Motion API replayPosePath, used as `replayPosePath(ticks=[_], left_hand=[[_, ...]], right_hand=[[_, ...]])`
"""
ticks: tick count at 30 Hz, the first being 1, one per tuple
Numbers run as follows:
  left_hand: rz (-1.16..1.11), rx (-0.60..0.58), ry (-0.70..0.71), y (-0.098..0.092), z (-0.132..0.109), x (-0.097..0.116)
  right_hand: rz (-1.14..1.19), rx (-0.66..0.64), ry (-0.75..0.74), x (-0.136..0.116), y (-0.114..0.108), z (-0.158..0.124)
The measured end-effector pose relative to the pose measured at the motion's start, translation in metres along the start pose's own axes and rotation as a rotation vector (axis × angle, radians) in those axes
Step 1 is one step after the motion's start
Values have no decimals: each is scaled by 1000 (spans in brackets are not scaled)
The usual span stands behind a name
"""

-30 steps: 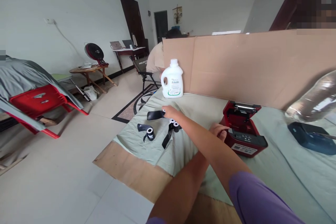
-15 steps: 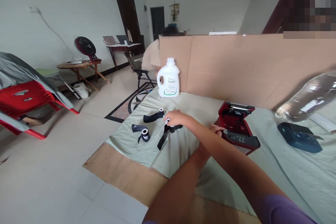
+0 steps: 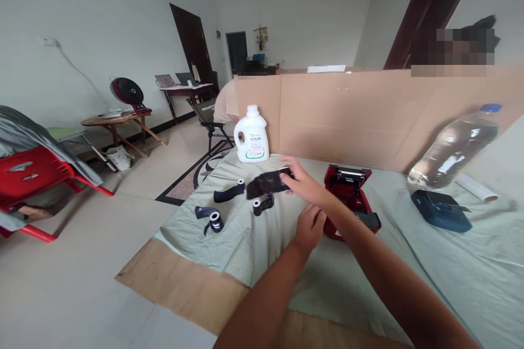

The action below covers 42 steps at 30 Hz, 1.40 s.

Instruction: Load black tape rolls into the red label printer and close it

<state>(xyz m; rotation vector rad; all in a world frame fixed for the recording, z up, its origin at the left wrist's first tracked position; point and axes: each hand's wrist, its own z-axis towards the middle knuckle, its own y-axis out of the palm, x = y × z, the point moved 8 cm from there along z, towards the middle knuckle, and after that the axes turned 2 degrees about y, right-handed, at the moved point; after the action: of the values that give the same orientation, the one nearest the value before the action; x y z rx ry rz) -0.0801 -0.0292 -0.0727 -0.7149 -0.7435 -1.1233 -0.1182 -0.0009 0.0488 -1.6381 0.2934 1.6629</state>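
Note:
A roll of black strip (image 3: 267, 183) hangs above the cloth, its loose end stretching leftward. My right hand (image 3: 301, 179) grips it from the right. Below and nearer lies another such roll (image 3: 262, 205), its pale end facing me. Two more lie to the left: one roll (image 3: 229, 192) partly unrolled and one roll (image 3: 215, 222) standing on end. My left hand (image 3: 310, 226) is closed by the left side of the red and black printer (image 3: 333, 229), its lid raised. The right forearm covers part of the printer. Whether the left fingers hold anything is hidden.
Behind the rolls stands a white jug (image 3: 251, 139) against a cardboard panel (image 3: 335, 120). To the right are a dark blue device (image 3: 440, 212), a white tube (image 3: 477, 188) and a leaning clear bottle (image 3: 454, 147). People are partly visible beyond the panel.
My right hand has lifted a black roll off the cloth. My left hand has drawn back toward me from the printer's top edge. The view has shifted slightly.

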Motion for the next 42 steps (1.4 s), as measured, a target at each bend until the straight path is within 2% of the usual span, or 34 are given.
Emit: replayPosePath(ticks=[3,6,9,11,13,16,20,23,30,42], left_hand=[[101,70,102,-7,0,20],[184,81,141,-8,0,28],[189,37,157,-2,-2,26],[238,23,197,2,-6,28],[332,22,285,6,-11,34],[506,18,443,16,-17,48],[657,-3,547,26,-19,60],[691,8,539,27,-18,62],[685,-8,462,27,-18,52],[671,14,481,28,-18,57]], right_hand=[[-16,42,70,-1,-67,-49],[-69,-69,178,18,-119,-91],[-243,-53,154,39,-157,-115],[-378,-4,123,52,-168,-122],[-511,35,113,64,-167,-123],[-678,85,102,76,-155,-114],[-730,83,141,92,-137,-99],[-706,88,174,101,-135,-91],[-582,152,156,108,-146,-87],[-603,47,89,119,-139,-84]])
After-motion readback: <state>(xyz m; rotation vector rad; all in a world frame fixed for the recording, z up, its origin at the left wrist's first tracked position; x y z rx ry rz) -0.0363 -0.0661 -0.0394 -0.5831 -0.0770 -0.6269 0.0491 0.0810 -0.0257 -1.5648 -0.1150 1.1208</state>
